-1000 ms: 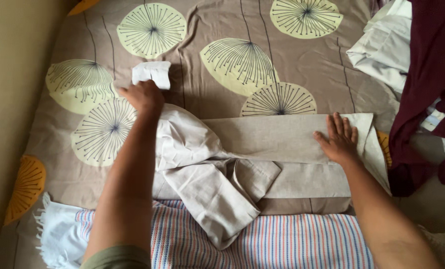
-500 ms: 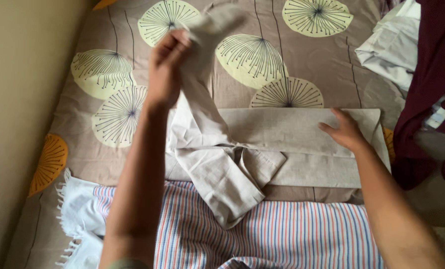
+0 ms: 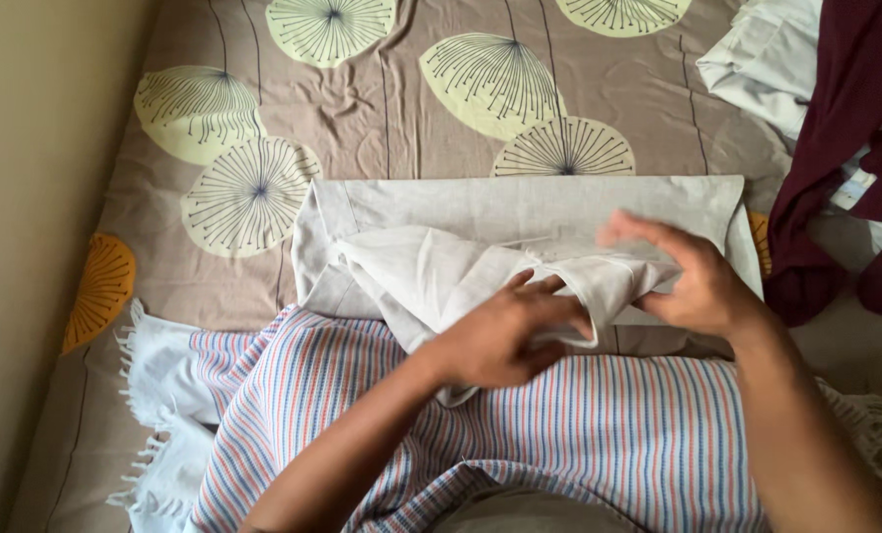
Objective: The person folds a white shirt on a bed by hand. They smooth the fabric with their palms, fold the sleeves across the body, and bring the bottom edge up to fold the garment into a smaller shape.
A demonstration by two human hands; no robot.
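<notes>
A beige linen garment lies folded into a long band across the bed. Its pale loose part is bunched over the middle of the band. My left hand grips this loose cloth from the near side, fingers curled into the fold. My right hand holds the same cloth at its right end, thumb and fingers pinching it just above the band.
The bed has a taupe sheet printed with pale round flower shapes. A striped red, blue and white towel with white fringe lies near me. A heap of white and maroon clothes sits at the right. A wall borders the left.
My left hand lifted the loose end from the far left, swung it over and brought it down onto the middle. My right hand left its flat press and took hold of the cloth.
</notes>
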